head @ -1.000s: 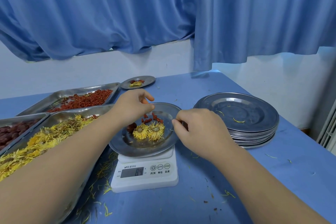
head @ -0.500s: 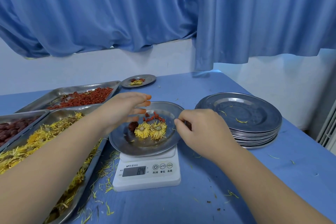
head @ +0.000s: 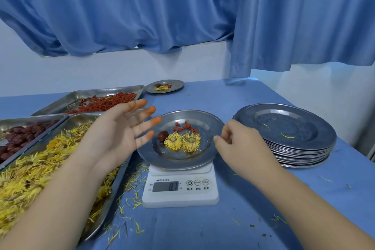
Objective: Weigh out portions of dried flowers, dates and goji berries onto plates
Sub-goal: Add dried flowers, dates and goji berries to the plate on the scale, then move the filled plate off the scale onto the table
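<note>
Plate (head: 205, 126) on scale (head: 180, 193), reading 87 | left hand (head: 119, 134) fingers spread wide, empty | right hand (head: 241, 146) fingers pinching plate rim

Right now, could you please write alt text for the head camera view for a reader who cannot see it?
A metal plate holding two dried flowers, a date and goji berries sits on a white scale. The open left hand hovers beside it; the right hand is at its rim. Ingredient trays lie left, stacked plates right.
</note>
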The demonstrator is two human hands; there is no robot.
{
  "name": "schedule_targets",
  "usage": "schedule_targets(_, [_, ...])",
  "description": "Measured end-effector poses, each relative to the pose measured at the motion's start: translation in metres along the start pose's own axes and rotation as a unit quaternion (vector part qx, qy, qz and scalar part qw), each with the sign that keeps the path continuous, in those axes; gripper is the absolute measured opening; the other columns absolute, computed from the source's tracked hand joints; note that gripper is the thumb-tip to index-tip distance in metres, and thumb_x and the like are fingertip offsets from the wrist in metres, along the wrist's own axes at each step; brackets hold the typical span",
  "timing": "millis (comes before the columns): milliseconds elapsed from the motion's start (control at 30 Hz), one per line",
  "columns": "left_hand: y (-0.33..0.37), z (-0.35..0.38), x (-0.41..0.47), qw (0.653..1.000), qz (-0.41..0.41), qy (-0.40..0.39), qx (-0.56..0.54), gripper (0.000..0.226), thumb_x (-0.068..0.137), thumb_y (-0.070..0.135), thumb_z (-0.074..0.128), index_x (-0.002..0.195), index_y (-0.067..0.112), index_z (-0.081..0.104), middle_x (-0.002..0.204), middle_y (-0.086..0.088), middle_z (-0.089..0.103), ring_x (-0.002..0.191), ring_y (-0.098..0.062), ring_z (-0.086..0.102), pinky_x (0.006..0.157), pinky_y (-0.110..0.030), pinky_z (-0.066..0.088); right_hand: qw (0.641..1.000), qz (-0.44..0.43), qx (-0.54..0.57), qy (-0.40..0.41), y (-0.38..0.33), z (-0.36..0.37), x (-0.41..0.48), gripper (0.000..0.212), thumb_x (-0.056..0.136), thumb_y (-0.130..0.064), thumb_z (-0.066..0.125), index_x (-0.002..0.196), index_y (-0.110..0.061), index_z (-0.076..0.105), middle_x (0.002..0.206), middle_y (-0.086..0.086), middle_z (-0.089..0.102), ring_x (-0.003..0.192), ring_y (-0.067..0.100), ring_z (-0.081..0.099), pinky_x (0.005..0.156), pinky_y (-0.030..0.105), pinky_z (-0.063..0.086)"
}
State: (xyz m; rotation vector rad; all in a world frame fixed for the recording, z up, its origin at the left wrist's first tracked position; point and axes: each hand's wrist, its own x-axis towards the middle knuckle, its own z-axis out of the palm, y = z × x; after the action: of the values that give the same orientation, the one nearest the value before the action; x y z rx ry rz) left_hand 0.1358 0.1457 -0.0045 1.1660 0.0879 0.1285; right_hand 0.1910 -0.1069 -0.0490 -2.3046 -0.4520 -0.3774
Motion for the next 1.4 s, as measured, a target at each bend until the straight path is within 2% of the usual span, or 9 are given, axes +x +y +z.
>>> schedule_targets(167, [-0.008,-0.013,-0.012,0.993,0.015,-0.003,-0.120,0.017,0.076,0.030,0.061,0.087,0.019,0.069,0.101,-0.004,0.070,0.100,-0.027,0.069,0.077,-0.034,0.048,0.988,0.108,0.095,-0.050,-0.003,0.008,-0.003,0.014,0.084,-0.025,0.056,0.075,-0.016,0.050,0.056,0.000,0.065,0.050,0.022,0.064,0.052,0.036,0.056])
schedule_targets(333, [-0.009,-0.012,-0.019,0.987,0.030,0.010,-0.160,0.020,0.084,0.031,0.053,0.093,0.018,0.065,0.097,-0.004,0.069,0.098,-0.028,0.070,0.074,-0.034,0.048,0.939,0.200,0.269,-0.075,-0.007,0.008,-0.003,0.006,0.086,-0.006,0.056,0.083,-0.010,0.052,0.048,0.000,0.061,0.038,0.018,0.052,0.036,0.021,0.035])
schedule_targets(433, [-0.009,-0.013,-0.022,0.982,0.038,0.027,-0.184,0.020,0.088,0.031,0.050,0.091,0.018,0.065,0.095,-0.004,0.070,0.099,-0.028,0.070,0.072,-0.035,0.049,0.902,0.222,0.363,-0.067,-0.011,0.009,-0.006,0.013,0.089,0.001,0.053,0.084,-0.010,0.049,0.046,0.002,0.053,0.046,0.021,0.048,0.042,0.028,0.036])
schedule_targets(600, [-0.008,-0.016,-0.022,0.968,0.041,0.057,-0.241,0.022,0.088,0.032,0.051,0.094,0.016,0.065,0.097,-0.007,0.072,0.101,-0.031,0.071,0.078,-0.038,0.049,0.870,0.216,0.442,-0.034,-0.023,0.016,-0.008,0.024,0.093,0.006,0.047,0.078,-0.012,0.043,0.046,-0.003,0.044,0.043,0.013,0.049,0.040,0.020,0.041])
schedule_targets(800, [-0.007,-0.017,-0.022,0.947,0.045,0.081,-0.309,0.031,0.092,0.034,0.048,0.104,0.012,0.066,0.107,-0.010,0.074,0.098,-0.033,0.071,0.087,-0.041,0.050,0.858,0.211,0.467,-0.019,-0.044,0.023,0.021,0.025,0.093,0.005,0.048,0.078,-0.013,0.042,0.069,0.006,0.045,0.044,0.010,0.051,0.040,0.017,0.041])
schedule_targets(1000, [-0.006,-0.020,-0.022,0.923,0.056,0.103,-0.367,0.040,0.095,0.039,0.045,0.112,0.010,0.067,0.111,-0.013,0.073,0.100,-0.034,0.070,0.092,-0.045,0.050,0.859,0.232,0.456,0.003,-0.061,0.053,0.091,0.027,0.094,0.005,0.043,0.076,-0.014,0.040,0.074,0.009,0.047,0.054,0.016,0.052,0.038,0.017,0.042])
schedule_targets(1100, [-0.005,-0.018,-0.022,0.904,0.058,0.074,-0.416,0.047,0.094,0.044,0.046,0.116,0.008,0.065,0.113,-0.018,0.071,0.102,-0.038,0.069,0.094,-0.049,0.049,0.854,0.251,0.455,0.006,-0.066,0.075,0.127,0.027,0.094,0.007,0.038,0.076,-0.013,0.042,0.075,0.008,0.045,0.056,0.017,0.052,0.036,0.017,0.042])
schedule_targets(1233, [-0.004,-0.018,-0.022,0.892,0.048,0.052,-0.447,0.051,0.091,0.049,0.048,0.119,0.011,0.065,0.114,-0.020,0.070,0.103,-0.040,0.068,0.092,-0.051,0.049,0.851,0.289,0.439,0.013,-0.067,0.106,0.162,0.017,0.094,0.006,0.037,0.096,-0.008,0.047,0.078,0.011,0.048,0.056,0.017,0.053,0.034,0.015,0.041])
schedule_targets(1400, [-0.001,-0.020,-0.022,0.885,0.034,0.042,-0.462,0.051,0.090,0.053,0.047,0.119,0.015,0.065,0.115,-0.018,0.070,0.103,-0.039,0.068,0.096,-0.051,0.046,0.859,0.324,0.396,0.027,-0.064,0.137,0.187,0.027,0.090,0.010,0.034,0.110,-0.004,0.046,0.068,0.012,0.050,0.047,0.017,0.049,0.031,0.016,0.040])
